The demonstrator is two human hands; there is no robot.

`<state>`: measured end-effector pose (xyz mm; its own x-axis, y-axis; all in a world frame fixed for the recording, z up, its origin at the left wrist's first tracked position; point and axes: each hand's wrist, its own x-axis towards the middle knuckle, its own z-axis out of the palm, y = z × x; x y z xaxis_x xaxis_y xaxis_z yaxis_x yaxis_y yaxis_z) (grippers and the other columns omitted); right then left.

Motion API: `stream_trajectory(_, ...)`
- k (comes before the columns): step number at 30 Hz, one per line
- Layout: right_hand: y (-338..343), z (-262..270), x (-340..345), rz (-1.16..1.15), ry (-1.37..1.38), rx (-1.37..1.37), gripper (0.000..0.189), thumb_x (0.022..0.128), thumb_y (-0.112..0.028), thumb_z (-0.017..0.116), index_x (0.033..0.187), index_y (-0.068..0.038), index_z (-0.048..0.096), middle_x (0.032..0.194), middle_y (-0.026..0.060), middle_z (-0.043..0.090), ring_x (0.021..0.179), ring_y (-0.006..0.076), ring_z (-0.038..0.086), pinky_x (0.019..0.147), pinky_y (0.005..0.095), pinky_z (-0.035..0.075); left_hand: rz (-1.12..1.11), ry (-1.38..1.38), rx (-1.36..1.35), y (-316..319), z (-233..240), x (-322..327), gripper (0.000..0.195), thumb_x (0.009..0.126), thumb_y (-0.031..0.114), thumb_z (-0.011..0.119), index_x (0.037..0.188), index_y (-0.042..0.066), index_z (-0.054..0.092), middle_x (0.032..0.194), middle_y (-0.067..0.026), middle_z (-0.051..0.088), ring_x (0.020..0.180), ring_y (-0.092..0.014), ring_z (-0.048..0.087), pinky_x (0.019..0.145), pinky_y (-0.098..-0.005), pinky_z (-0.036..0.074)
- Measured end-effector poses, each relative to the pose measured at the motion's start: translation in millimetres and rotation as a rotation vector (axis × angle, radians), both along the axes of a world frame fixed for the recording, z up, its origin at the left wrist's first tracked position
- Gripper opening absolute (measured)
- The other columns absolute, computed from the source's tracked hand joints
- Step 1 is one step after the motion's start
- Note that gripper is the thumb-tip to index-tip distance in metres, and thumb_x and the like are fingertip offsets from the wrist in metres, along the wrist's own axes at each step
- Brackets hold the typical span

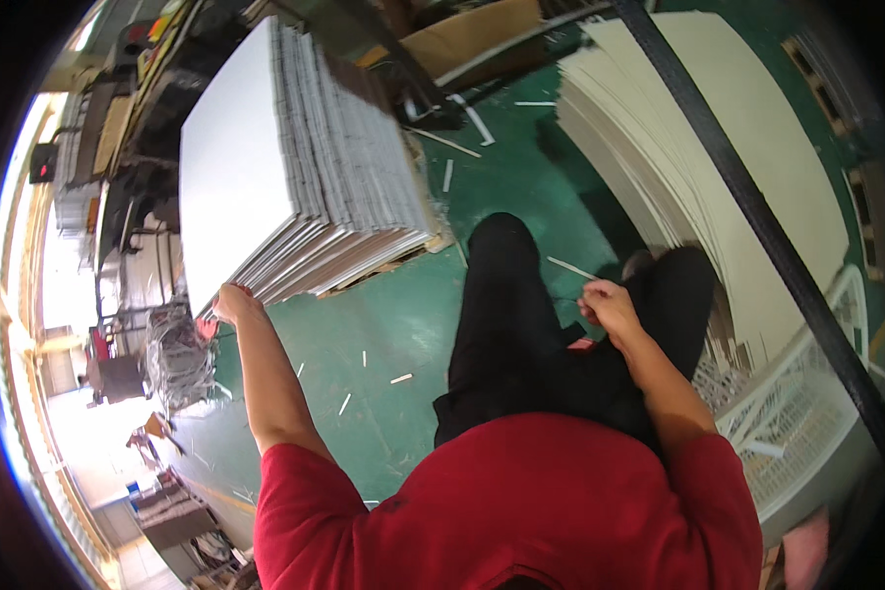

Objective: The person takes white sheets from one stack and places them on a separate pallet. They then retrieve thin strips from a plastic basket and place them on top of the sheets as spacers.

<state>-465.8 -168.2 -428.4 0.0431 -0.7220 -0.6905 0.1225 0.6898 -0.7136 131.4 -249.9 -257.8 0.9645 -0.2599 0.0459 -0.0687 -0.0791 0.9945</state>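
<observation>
A tall stack of white-faced boards (236, 162) stands at the left on a wooden pallet (383, 273). My left hand (236, 304) reaches out to the lower edge of the front board, its fingers bent around that edge near the corner. Just beyond it shows a small pinkish-red patch (206, 328) that I cannot make out. My right hand (608, 308) hovers over my right thigh with its fingers curled together. The end of a thin pale strip (571, 268) appears beside these fingers; whether they hold it is unclear.
Large cream sheets (752, 147) are stacked at the right, crossed by a dark bar (745, 184) in the foreground. A white perforated plastic basket (796, 435) stands below them. Pale scraps (402, 378) litter the green floor (383, 324). A wrapped bundle (179, 354) sits at the left.
</observation>
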Motion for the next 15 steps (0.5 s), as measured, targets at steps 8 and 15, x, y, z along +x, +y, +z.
stream_trajectory(8, -15.3, 29.5, -44.2, -0.379, -0.005, -0.374, 0.016, 0.082, -0.007, 0.052, 0.096, 0.001, 0.056, 0.077, 0.0074, 0.061, 0.064, 0.0125, 0.058, 0.058, 0.0239, 0.047, -0.817, 0.433, 0.002, -3.7, -88.5, -273.8, 0.033, 0.086, 0.007, 0.046, 0.119, 0.001, 0.042, 0.079, -0.0059, 0.055, 0.059, -0.01, 0.048, 0.048, -0.0208, 0.041)
stream_trajectory(15, 46.2, -9.3, -177.7, -0.844, 0.39, -0.37, 0.021, 0.079, -0.008, 0.052, 0.098, 0.0, 0.056, 0.083, 0.0101, 0.062, 0.072, 0.0159, 0.059, 0.064, 0.0284, 0.047, -1.525, 0.739, 0.417, 23.0, -109.0, -449.5, 0.029, 0.088, 0.012, 0.049, 0.115, 0.001, 0.046, 0.086, -0.0082, 0.059, 0.068, -0.012, 0.056, 0.057, -0.0216, 0.048)
